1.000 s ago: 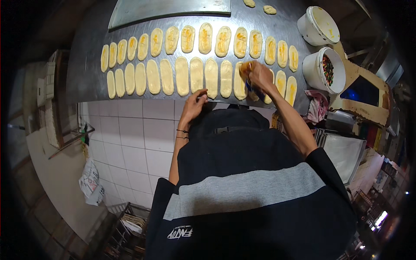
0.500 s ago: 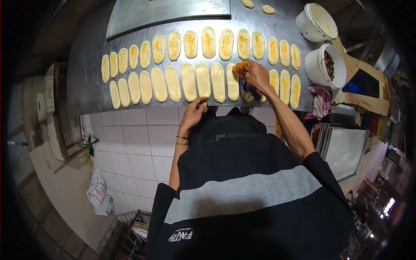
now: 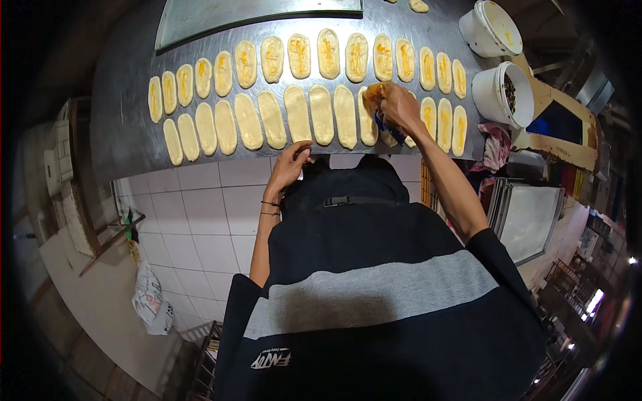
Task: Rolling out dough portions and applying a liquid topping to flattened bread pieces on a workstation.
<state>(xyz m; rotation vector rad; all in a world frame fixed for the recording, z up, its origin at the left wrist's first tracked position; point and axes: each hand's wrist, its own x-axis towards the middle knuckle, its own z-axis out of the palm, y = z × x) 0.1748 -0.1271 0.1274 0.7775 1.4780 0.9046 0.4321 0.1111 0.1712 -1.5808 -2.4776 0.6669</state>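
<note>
Flat oval dough pieces lie in two rows on a metal table. Yellow-orange streaks mark the far row and the right end of the near row; the near row's left and middle pieces look plain. My right hand is closed on a blue and orange squeeze packet, held over the near row right of the middle. The hand partly covers the packet and the dough beneath. My left hand rests at the table's near edge, below a plain piece, its fingers loosely bent and apart, with no held thing visible.
A metal tray lies at the table's far side. Two white buckets stand at the right edge, the nearer with dark and red bits inside. A pink cloth hangs beside them. Metal trays lean at the right.
The view has shifted slightly, so the dough rows sit higher in the picture. My right hand keeps its grip on the packet over the near row. My left hand stays at the table edge.
</note>
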